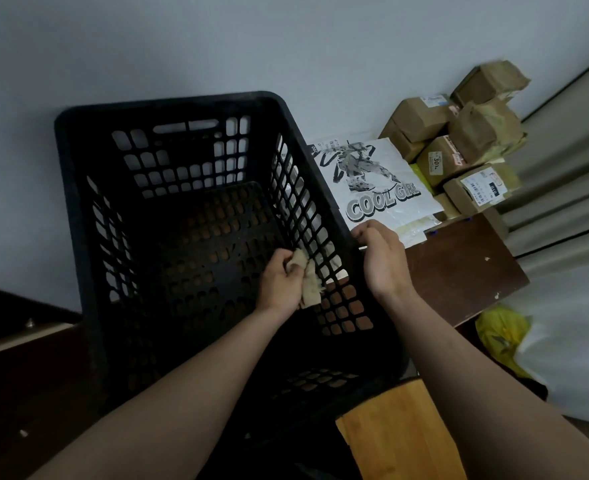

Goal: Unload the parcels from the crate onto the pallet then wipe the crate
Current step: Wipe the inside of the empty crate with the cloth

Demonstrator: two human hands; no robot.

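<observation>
The black crate (168, 105) is standing right in front of the person, its long axis running away from them toward the grey wall. No parcel is showing inside it; only the perforated floor and the slotted walls are. The unloading looks done, and the wiping is the step in hand.

To the right of the crate, the pallet (459, 265), a flat brown board as far as can be judged, is carrying the parcels (473, 140). They are brown wrapped boxes, piled toward its far end. A white mailer (372, 181) printed with a cartoon figure is lying between that pile and the crate.

The relation that matters is the crate's right-hand long wall (306, 209), which is running between the two hands. The right hand (383, 258) is reaching over from outside, its fingers curling over the top rim of that wall and gripping it, apparently steadying the crate. The left hand (279, 285) is reaching inside the crate, low down, just beside the inner face of the same wall. It is bunching a small beige cloth (306, 282) between thumb and curled fingers, and the cloth is hanging against the lattice.

So the left hand is the nearer one to every inner surface. The wall it is working on is stretching away along the crate's long axis, and the stroke probably needs to follow that line. The far end wall and the left wall are lying well apart from the cloth.
</observation>
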